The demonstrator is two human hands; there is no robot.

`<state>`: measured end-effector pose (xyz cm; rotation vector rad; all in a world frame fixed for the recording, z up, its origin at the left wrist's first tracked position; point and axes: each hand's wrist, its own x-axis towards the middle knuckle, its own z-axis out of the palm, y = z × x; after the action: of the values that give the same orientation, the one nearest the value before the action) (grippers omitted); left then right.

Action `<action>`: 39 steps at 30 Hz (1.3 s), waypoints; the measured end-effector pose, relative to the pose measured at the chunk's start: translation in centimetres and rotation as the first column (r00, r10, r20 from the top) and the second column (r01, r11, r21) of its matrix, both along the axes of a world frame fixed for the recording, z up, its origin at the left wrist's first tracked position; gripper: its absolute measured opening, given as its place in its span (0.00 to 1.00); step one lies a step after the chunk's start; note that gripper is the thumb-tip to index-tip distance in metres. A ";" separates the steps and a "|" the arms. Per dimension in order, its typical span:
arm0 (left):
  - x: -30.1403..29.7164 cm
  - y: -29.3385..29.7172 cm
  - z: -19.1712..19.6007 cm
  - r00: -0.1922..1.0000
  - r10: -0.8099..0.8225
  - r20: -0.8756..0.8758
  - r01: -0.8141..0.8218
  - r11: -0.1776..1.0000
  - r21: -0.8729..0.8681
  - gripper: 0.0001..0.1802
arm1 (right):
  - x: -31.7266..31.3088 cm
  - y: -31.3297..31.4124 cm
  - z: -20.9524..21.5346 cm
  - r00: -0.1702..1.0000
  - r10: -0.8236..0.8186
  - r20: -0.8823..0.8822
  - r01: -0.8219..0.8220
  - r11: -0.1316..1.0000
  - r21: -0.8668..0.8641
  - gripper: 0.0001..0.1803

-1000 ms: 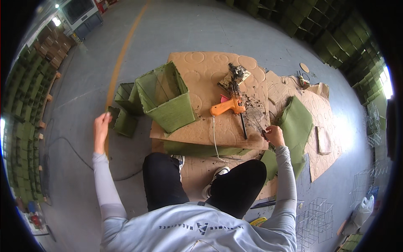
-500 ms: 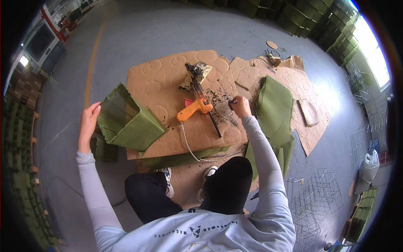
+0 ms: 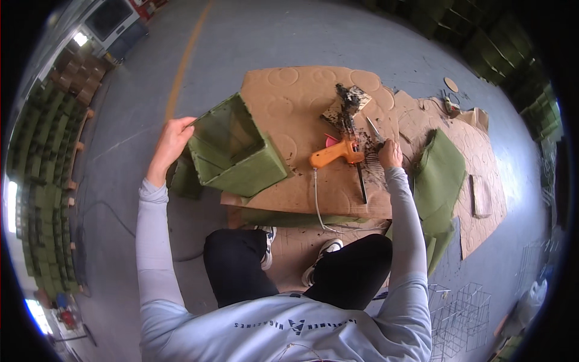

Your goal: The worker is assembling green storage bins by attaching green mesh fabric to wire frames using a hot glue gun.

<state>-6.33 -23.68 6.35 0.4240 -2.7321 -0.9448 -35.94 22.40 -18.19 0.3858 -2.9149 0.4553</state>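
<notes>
On brown cardboard (image 3: 289, 130) above the grey floor (image 3: 259, 39) (green stacks (image 3: 45, 199) rising at left), a green box (image 3: 246, 172) sits at the left edge, its rim pinched by the left hand (image 3: 173, 142), while the right hand (image 3: 391, 154) grips a dark-handled blade (image 3: 373, 127).

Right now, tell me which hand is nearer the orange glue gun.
Right. The right hand is just right of the orange glue gun; the left hand is farther off to its left, at the green box's rim.

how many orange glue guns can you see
1: the orange glue gun lies on the cardboard sheet, between the green fabric box and the right hand. Any behind other things would be hidden.
</notes>
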 end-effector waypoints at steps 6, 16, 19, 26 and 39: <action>1.5 1.7 1.1 0.994 0.107 0.016 -0.105 0.988 -0.109 0.15 | 3.1 -2.4 4.2 0.978 0.173 -0.114 -0.168 0.984 0.053 0.12; 6.2 7.0 1.1 0.979 0.147 -0.140 -0.173 0.966 -0.192 0.17 | 24.8 -12.4 20.1 0.651 0.717 0.250 -0.188 0.471 -0.862 0.23; 8.4 10.9 1.1 0.972 0.204 -0.120 -0.224 0.957 -0.186 0.16 | 27.0 -12.0 18.2 0.676 0.676 0.292 -0.104 0.481 -0.871 0.21; 12.4 17.6 -1.4 0.990 -0.012 -0.139 0.002 0.997 -0.072 0.21 | 30.4 -8.4 13.3 0.837 0.466 0.286 0.006 0.515 -0.857 0.20; 12.9 22.6 -5.7 0.932 0.037 -0.362 -0.009 0.997 0.079 0.30 | 40.2 -5.6 9.2 0.486 0.700 0.523 0.560 0.210 -0.801 0.28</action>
<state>6.52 -1.07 0.68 0.2616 -2.3582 -1.0108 4.28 16.81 -9.02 0.0234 -2.1736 3.2391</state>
